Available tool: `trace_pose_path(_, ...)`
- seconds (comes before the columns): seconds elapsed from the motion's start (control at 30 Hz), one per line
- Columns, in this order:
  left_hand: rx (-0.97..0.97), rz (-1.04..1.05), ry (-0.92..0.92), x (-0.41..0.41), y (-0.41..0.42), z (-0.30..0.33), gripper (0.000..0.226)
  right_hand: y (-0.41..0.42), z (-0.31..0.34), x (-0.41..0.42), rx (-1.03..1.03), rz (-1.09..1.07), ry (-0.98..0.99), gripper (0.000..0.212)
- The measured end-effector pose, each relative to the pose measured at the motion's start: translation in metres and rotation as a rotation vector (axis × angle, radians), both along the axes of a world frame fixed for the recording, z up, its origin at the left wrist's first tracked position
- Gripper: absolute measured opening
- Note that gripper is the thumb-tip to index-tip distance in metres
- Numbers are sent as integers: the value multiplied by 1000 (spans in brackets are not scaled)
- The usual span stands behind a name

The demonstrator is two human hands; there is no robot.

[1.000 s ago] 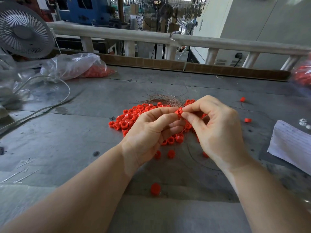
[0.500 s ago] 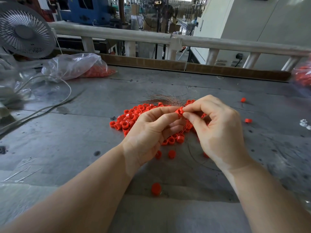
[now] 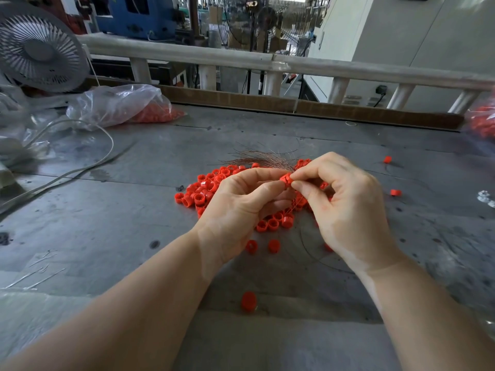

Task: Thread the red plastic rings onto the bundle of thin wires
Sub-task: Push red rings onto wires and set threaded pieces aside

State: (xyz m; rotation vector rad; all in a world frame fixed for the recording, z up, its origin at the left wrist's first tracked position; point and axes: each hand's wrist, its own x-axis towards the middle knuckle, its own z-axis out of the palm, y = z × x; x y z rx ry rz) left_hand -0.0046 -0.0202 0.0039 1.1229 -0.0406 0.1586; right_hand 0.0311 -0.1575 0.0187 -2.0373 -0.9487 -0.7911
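A heap of small red plastic rings [image 3: 203, 190] lies on the grey metal table [image 3: 107, 223], partly hidden behind my hands. A fan of thin copper wires [image 3: 263, 158] spreads out just beyond the heap. My left hand [image 3: 241, 207] and my right hand [image 3: 345, 207] meet above the heap, and both pinch one red ring [image 3: 285, 179] between thumb and forefinger. A thin wire strand runs down from the ring between my hands. Loose rings [image 3: 249, 301] lie nearer to me.
A clear plastic bag of red rings [image 3: 120, 105] lies at the back left beside a white fan [image 3: 40, 49] and a grey cable [image 3: 80, 167]. Stray rings [image 3: 395, 192] sit to the right. A railing [image 3: 267, 61] borders the table's far side.
A white sheet of paper at the right edge one second ago is out of view now. My hands still pinch the ring in about the same place.
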Motion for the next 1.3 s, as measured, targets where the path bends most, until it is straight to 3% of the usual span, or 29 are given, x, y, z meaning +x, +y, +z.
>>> trace_pose_path(0.4,-55,-12,5,-1,0,1,13,1,1,0,51,5,32,3)
trace_pose_path(0.53,-84,-27,2,-1,0,2,15,2,2,1,262,64,311,19)
trace_pose_path(0.7,-107,-27,15,-1,0,2,18,2,2,4,460,186,670,21)
trace_pose_path(0.87,-128,-39,27,-2,0,3,16,3,2,4,543,273,854,26)
trace_pose_path(1.1,-155,-53,50,-3,0,5,18,3,3,5,555,297,836,24)
trace_pose_path(1.3,-217,-93,74,-2,1,5,17,0,3,3,447,162,582,20)
